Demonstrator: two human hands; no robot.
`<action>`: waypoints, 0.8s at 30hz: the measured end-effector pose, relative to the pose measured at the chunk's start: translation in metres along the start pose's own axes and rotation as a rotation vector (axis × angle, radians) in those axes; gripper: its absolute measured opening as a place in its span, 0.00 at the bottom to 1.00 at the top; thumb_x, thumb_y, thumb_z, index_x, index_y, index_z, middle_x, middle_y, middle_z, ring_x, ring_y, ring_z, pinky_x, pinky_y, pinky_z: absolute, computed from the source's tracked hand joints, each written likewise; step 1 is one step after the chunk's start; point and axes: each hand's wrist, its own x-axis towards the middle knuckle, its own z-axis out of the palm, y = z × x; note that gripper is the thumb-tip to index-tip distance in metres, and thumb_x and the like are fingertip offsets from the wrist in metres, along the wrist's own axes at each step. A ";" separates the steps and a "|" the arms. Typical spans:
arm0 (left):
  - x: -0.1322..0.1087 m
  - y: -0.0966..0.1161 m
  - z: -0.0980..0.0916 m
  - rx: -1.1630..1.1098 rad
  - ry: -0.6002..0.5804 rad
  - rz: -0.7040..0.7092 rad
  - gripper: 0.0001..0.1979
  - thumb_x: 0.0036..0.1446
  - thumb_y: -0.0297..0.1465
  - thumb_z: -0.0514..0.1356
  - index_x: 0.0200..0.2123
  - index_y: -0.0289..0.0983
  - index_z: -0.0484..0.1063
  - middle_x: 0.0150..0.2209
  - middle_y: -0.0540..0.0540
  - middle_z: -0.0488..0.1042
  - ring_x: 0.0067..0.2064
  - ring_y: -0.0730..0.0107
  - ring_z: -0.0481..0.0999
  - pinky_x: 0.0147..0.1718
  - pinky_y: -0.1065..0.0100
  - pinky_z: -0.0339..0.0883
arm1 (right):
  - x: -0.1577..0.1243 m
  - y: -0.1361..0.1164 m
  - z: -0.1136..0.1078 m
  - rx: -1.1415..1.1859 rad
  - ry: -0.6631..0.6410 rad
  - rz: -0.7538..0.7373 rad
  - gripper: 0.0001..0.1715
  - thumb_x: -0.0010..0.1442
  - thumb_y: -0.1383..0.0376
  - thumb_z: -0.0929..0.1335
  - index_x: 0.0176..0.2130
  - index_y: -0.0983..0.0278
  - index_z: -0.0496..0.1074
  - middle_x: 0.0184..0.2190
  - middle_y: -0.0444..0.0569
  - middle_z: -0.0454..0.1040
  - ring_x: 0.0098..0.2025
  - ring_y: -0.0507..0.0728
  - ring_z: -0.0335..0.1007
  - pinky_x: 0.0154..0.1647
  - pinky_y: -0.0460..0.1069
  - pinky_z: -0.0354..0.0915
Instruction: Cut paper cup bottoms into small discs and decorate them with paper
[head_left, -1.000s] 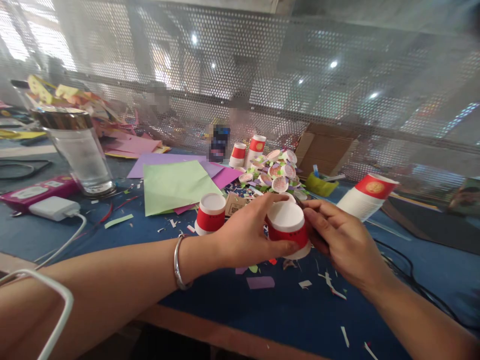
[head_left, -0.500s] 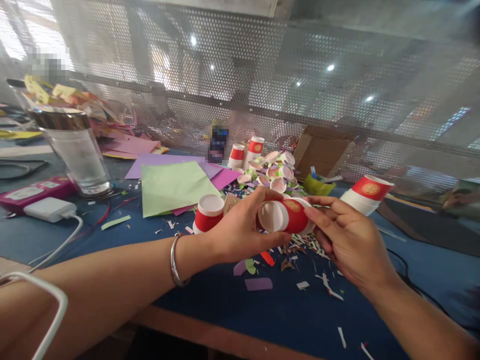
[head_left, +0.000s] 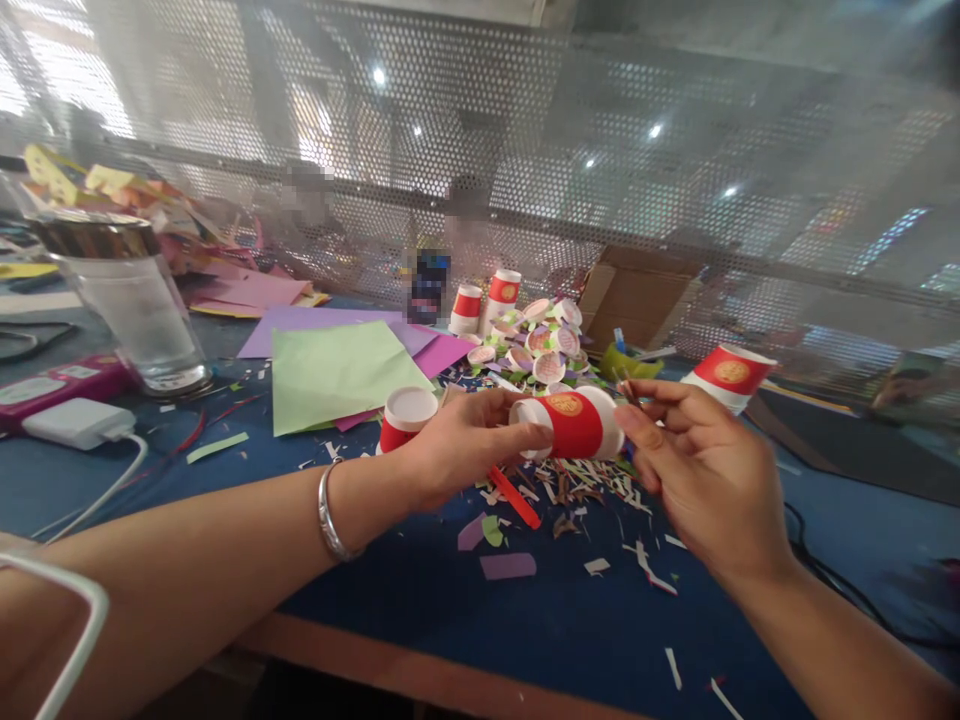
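A red-and-white paper cup lies on its side in the air, with a gold emblem on its band. My left hand is closed around its left end, the thumb along the front. Close to the cup's right end, my right hand pinches a thin, metal-looking tool; its kind is too small to make out. Behind my left wrist another paper cup stands, partly hidden. Beneath the held cup, paper scraps and a red stick-like piece lie on the blue tabletop.
Small round cup pieces form a heap at the back, beside stacked paper cups. More cups lean at the right. Coloured paper sheets, a glass bottle and a white charger with its cable occupy the left.
My right hand has drawn slightly off the cup's end, and the thin tool now shows in its fingers. The cup has turned a little, showing more of its red band.
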 end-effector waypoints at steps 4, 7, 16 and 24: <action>0.003 -0.003 -0.002 -0.040 0.070 0.057 0.19 0.57 0.33 0.67 0.50 0.35 0.71 0.41 0.42 0.79 0.41 0.65 0.79 0.41 0.64 0.71 | -0.002 -0.003 -0.002 -0.055 0.043 -0.058 0.18 0.62 0.52 0.74 0.47 0.59 0.75 0.30 0.44 0.72 0.18 0.47 0.59 0.16 0.46 0.54; 0.003 -0.007 -0.001 -0.024 0.066 0.095 0.24 0.58 0.33 0.67 0.55 0.36 0.66 0.45 0.41 0.76 0.42 0.65 0.79 0.41 0.63 0.72 | -0.006 -0.003 -0.002 -0.024 -0.054 -0.029 0.18 0.63 0.51 0.73 0.48 0.58 0.76 0.28 0.43 0.72 0.18 0.46 0.58 0.15 0.46 0.51; 0.002 -0.007 0.007 -0.031 0.102 0.229 0.31 0.53 0.28 0.69 0.59 0.39 0.63 0.45 0.44 0.74 0.43 0.64 0.79 0.43 0.62 0.74 | -0.016 -0.006 0.009 0.098 -0.435 0.137 0.20 0.63 0.49 0.72 0.46 0.61 0.76 0.21 0.38 0.63 0.15 0.45 0.49 0.13 0.45 0.43; 0.000 -0.006 0.010 -0.068 0.129 0.244 0.31 0.55 0.29 0.68 0.60 0.35 0.62 0.48 0.40 0.74 0.47 0.62 0.78 0.45 0.63 0.73 | -0.017 -0.006 0.008 0.172 -0.440 0.202 0.21 0.63 0.48 0.72 0.44 0.61 0.74 0.22 0.38 0.63 0.16 0.44 0.50 0.14 0.44 0.43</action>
